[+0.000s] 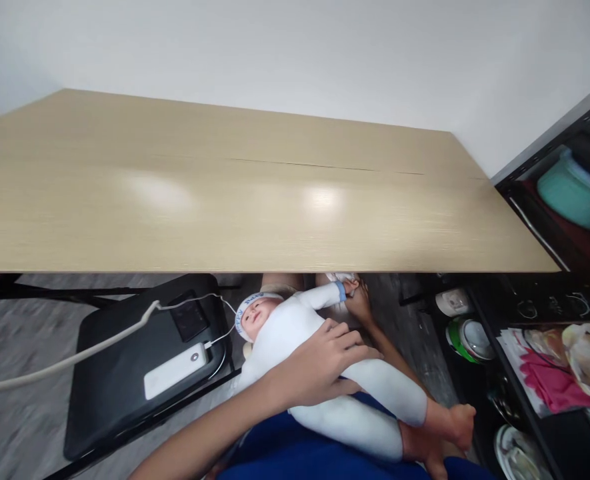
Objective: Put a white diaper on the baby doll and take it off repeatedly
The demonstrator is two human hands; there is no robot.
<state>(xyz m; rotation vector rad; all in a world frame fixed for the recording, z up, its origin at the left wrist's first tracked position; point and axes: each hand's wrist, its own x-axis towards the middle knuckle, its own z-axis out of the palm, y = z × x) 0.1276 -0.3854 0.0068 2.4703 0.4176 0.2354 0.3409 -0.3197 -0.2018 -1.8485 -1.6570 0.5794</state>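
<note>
A baby doll in a white suit and a white cap with blue lettering lies on its back across the lap. My left hand curls over the doll's hip, thumb by the upper leg. Beyond the doll, under the table edge, my right hand is beside the doll's outstretched hand. A white cloth piece with small markings shows at the right fingers, which look closed on it. The table edge hides part of the cloth and of those fingers.
A wooden table overhangs the doll. On the left, a black seat carries a white power bank and a dark phone-like device with cables. At right stands a black shelf with a pink cloth and a teal container.
</note>
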